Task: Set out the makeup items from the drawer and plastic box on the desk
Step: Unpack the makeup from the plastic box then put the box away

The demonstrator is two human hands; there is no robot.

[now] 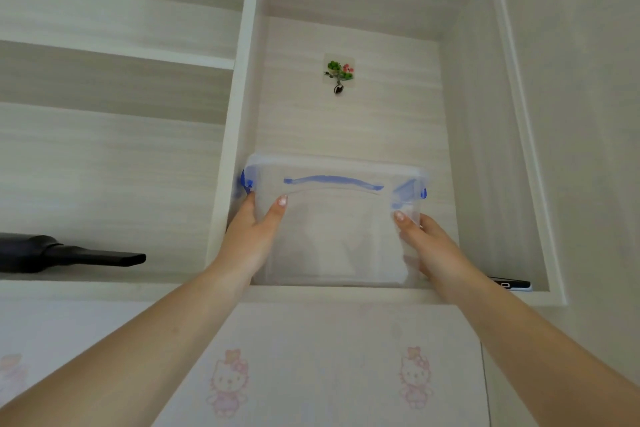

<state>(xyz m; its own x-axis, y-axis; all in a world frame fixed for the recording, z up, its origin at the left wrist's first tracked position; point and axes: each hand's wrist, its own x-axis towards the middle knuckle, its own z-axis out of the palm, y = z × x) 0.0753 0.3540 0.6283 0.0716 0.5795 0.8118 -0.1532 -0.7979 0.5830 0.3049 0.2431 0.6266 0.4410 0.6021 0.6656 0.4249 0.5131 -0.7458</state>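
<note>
Left hand (249, 236), right hand (427, 246): both grips clamped on clear lidded plastic box with blue latches (334, 218), on shelf (346, 291). Step: fetching; next, lower to bench.

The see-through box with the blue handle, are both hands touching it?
Touching. The head view shows the left hand gripping one side of the plastic box and the right hand gripping the other.

The plastic box (334, 218) is too cloudy to show its contents.
</note>
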